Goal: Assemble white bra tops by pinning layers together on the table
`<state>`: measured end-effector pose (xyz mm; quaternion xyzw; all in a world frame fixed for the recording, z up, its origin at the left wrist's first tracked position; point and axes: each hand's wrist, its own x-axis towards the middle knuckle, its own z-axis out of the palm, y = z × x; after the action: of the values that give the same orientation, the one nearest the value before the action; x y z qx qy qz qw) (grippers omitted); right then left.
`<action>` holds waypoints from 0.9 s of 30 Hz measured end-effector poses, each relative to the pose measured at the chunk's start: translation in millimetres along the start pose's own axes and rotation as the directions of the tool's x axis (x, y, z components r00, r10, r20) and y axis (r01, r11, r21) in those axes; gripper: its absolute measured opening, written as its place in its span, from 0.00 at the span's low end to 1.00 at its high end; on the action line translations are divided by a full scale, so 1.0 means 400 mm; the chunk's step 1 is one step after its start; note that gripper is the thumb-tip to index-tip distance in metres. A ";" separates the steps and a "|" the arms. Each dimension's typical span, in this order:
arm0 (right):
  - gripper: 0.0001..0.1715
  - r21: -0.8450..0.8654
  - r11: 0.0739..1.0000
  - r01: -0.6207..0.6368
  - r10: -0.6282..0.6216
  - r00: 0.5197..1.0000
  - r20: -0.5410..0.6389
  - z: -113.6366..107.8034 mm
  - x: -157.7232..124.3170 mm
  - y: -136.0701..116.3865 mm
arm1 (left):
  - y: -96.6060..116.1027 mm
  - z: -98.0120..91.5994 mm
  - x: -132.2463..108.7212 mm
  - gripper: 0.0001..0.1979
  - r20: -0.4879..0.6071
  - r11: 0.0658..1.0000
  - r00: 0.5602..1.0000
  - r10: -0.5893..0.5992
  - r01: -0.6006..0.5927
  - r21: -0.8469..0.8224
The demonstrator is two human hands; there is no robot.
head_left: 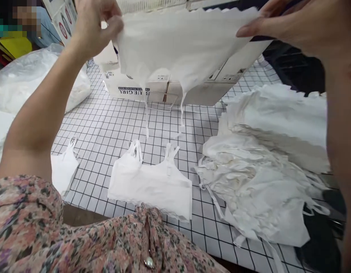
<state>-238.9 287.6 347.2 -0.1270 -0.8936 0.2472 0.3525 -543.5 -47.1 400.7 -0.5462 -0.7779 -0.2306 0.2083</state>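
A white garment (181, 41) hangs upside down in the air, its scalloped edge up and its thin straps dangling. My left hand (98, 28) pinches its upper left corner. At its upper right corner my right hand (289, 24) grips it between thumb and fingers. Below, a second white strapped top (152, 184) lies flat near the table's front edge, straps pointing away from me. To the right is a large heap of similar white garments (255, 178), with neatly layered ones (286, 117) behind it. Part of another white top (63, 167) shows beside my left arm.
A white carton (192, 93) with printed lettering stands behind the held garment on the grid-patterned tablecloth (104, 125). A clear plastic bag (27, 76) with white contents sits at the left. Part of another person is at the far upper left. Dark objects lie at the right.
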 end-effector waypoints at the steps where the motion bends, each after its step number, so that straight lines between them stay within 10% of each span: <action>1: 0.29 -0.069 0.997 0.046 -0.047 0.999 -0.004 -0.002 -0.022 0.003 | 0.022 -0.010 -0.019 0.14 0.027 0.994 0.999 -0.040 0.038 0.100; 6: 0.20 -0.143 0.971 0.191 -0.173 0.977 0.125 0.092 -0.264 0.027 | 0.081 0.102 -0.280 0.33 0.121 0.971 0.981 -0.154 0.128 0.201; 13: 0.11 -0.171 0.973 -0.155 0.206 0.920 0.335 0.313 -0.519 0.096 | 0.097 0.375 -0.642 0.14 0.157 0.923 0.956 -0.247 0.282 -0.262; 20: 0.10 -0.119 0.989 0.086 -0.076 0.994 0.081 0.177 -0.733 -0.027 | 0.247 0.215 -0.802 0.04 0.152 0.905 0.960 -0.235 0.273 -0.326; 27: 0.16 -0.129 0.991 -0.029 0.073 0.933 0.353 0.211 -0.971 -0.071 | 0.340 0.245 -1.026 0.09 0.163 0.928 0.977 -0.138 0.185 -0.322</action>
<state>-19.7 77.9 89.0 -0.1245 -0.9524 0.2207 0.1694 -291.9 -258.4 103.2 -0.5224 -0.7820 -0.3379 0.0384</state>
